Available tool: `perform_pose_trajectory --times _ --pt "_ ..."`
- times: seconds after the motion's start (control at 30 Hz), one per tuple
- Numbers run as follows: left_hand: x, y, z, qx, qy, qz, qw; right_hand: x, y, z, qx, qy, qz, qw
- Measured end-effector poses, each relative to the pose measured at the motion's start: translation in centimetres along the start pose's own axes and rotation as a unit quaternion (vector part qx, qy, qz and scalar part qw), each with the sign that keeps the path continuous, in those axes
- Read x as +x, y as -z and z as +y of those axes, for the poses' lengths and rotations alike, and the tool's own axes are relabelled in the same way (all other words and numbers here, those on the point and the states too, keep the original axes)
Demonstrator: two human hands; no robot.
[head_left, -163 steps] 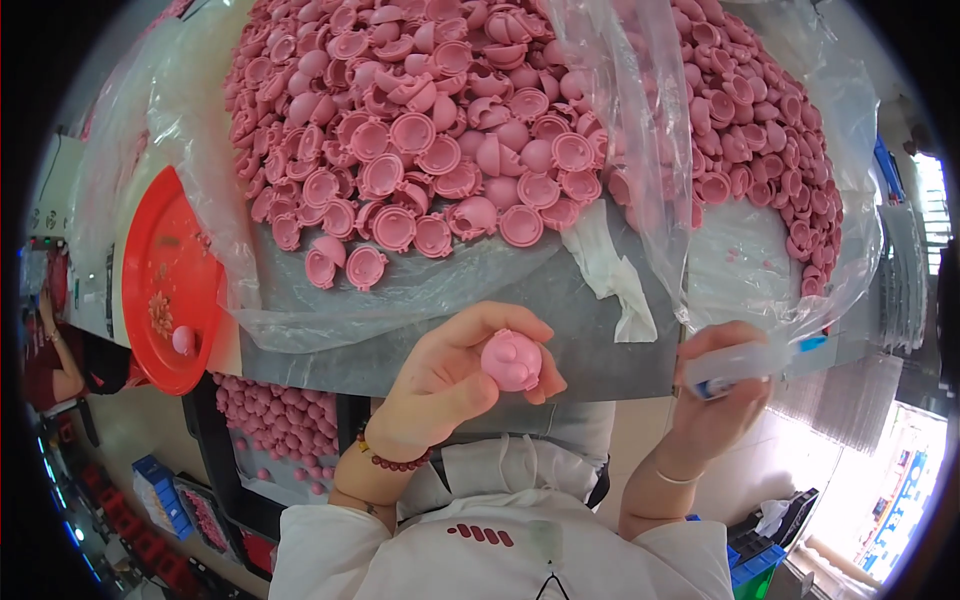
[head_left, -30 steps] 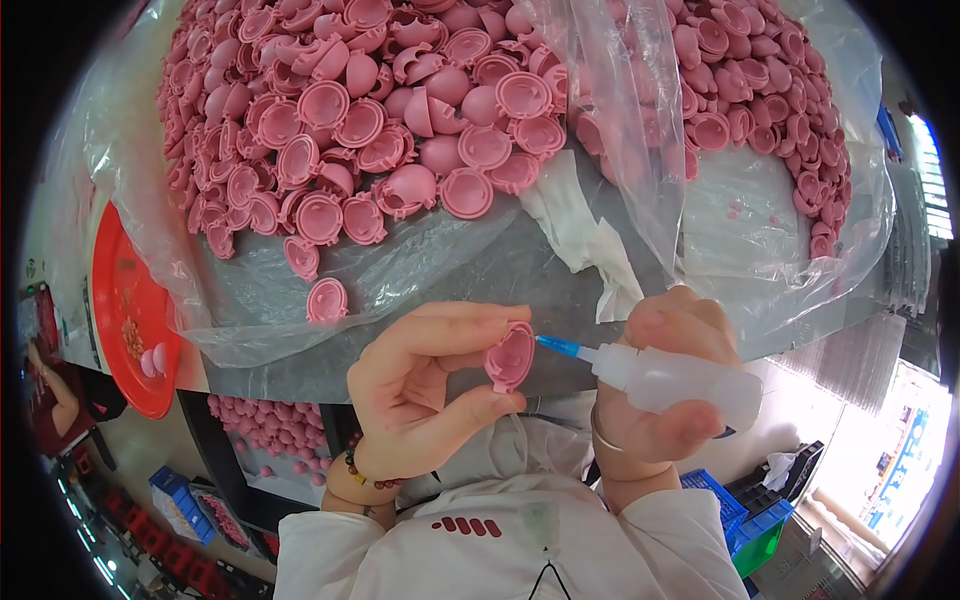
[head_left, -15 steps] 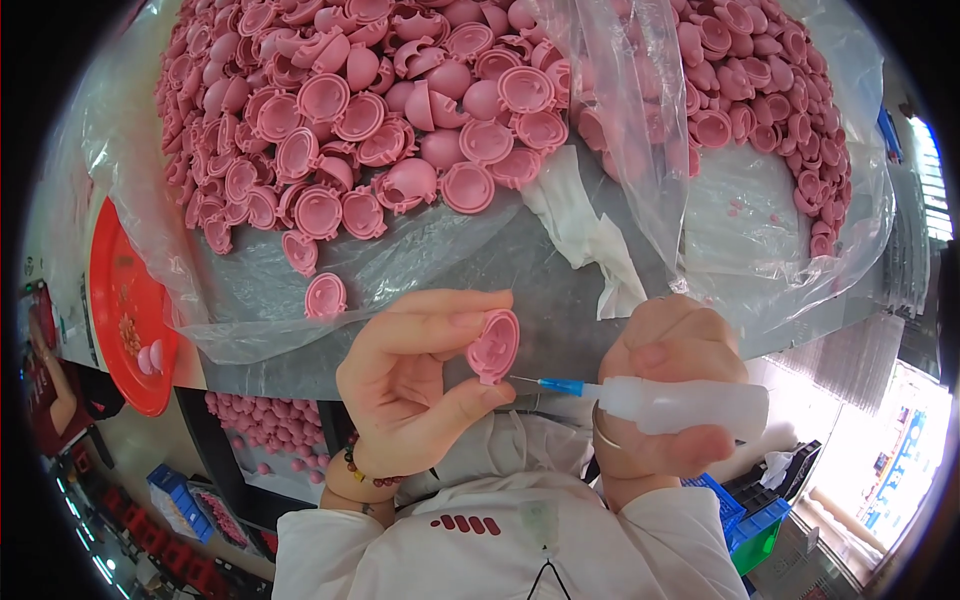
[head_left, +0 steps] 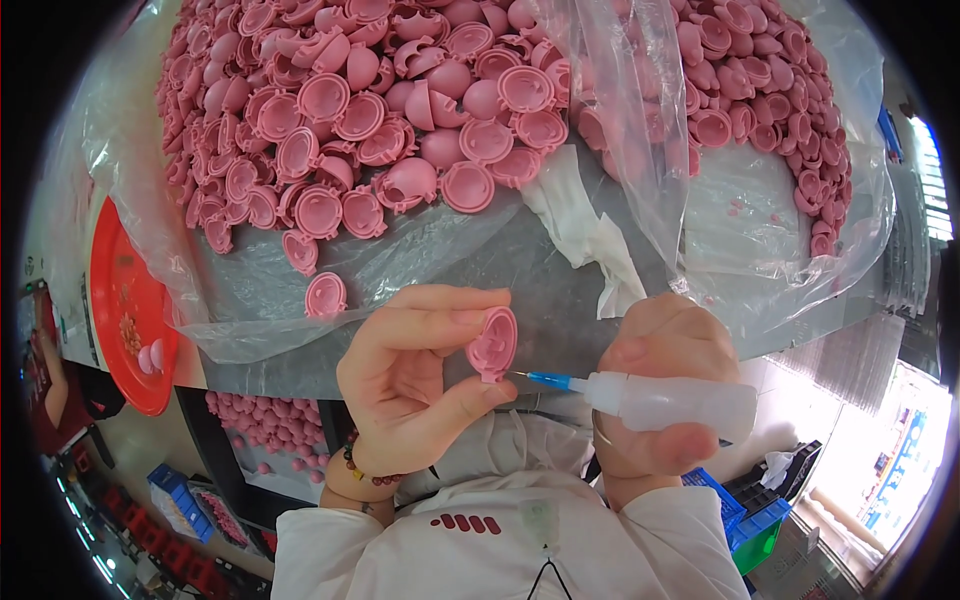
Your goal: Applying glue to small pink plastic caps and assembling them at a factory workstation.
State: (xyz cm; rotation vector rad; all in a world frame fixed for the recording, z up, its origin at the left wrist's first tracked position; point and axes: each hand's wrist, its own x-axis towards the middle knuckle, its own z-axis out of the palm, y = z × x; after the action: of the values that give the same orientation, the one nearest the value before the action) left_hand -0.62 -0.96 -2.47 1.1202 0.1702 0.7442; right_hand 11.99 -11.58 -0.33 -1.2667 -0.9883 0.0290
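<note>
Between thumb and fingertips, my left hand [head_left: 415,375] pinches a pink plastic half shell [head_left: 492,343], its hollow side showing. My right hand [head_left: 675,365] is wrapped round a translucent white squeeze bottle [head_left: 680,408] lying on its side. From the bottle's front a blue needle tip [head_left: 550,380] points left, and its thin metal needle ends close to the lower edge of the shell. Whether the needle touches the shell I cannot tell. A beaded bracelet circles my left wrist.
A big pile of pink half shells [head_left: 330,100] covers the far side of the grey table [head_left: 480,250], partly under clear plastic sheeting [head_left: 630,120]. A crumpled white tissue [head_left: 590,235] lies beyond my hands. At the left stands a red basin [head_left: 110,270]; a black-edged tray [head_left: 265,440] holds pink balls.
My right hand has shifted slightly left with the squeeze bottle, which is now tilted a little differently. My left hand and the half shell have hardly moved.
</note>
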Motion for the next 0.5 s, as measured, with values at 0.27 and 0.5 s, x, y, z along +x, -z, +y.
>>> perform_pose_trajectory --times 0.27,0.5 --pt "0.0 0.1 -0.1 0.001 -0.001 -0.009 1.0 0.1 0.6 -0.1 0.016 -0.003 0.031 0.999" --pt "0.4 -0.2 0.5 -0.072 0.071 0.011 0.995 0.0 4.1 -0.1 0.061 -0.052 0.306 0.949"
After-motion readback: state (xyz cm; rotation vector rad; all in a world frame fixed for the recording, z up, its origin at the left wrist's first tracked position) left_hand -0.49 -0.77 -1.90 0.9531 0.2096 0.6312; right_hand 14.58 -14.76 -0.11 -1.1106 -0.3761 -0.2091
